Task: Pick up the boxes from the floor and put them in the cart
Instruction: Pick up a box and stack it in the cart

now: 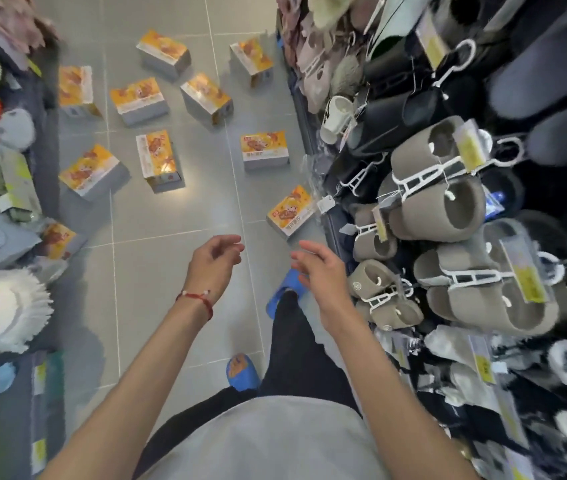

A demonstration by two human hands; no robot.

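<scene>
Both your hands are empty and loosely open: your left hand [218,259] hangs with fingers curled slightly inward, your right hand [316,268] is spread with the palm turned toward the left one, as if you are readying a two-handed grab. Nothing is gripped yet.

The orange-and-white boxes lie scattered flat on the grey tiled floor [178,278] of the aisle, at all angles and well apart from one another, so each will probably need its own pick. The nearest box [290,212] sits at the right edge of the floor, touching or just beside the base of the slipper rack [448,209]; your right hand hovers closest to it, which makes it the likely first pick. Another box [264,150] lies farther up along that same edge, a box [159,160] sits mid-floor, and one box [58,239] is half tucked under the left-hand display.

The cart is not in view, so you cannot tell from here where the boxes must go.
</scene>
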